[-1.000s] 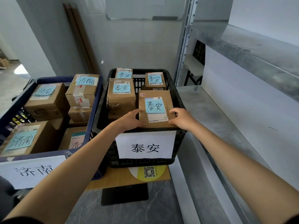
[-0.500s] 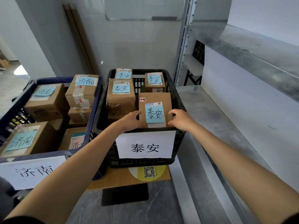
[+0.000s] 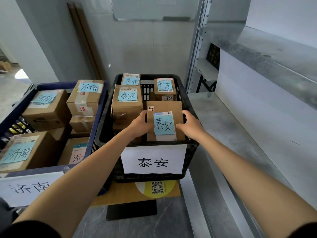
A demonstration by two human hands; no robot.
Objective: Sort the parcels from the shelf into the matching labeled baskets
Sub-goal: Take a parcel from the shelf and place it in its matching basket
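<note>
Inside the black 泰安 basket [image 3: 193, 157], your left hand [image 3: 140, 122] and right hand [image 3: 190, 125] grip the 泰安 parcel [image 3: 164, 106], now lower, nearly placed.

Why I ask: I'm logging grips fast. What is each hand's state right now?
Left hand: holding the parcel by its left edge.
Right hand: holding the same parcel by its right edge.

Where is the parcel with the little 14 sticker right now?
Head view: the parcel is in the front right corner of the black basket, gripped between the left hand and right hand, just right of a taller box.
</note>
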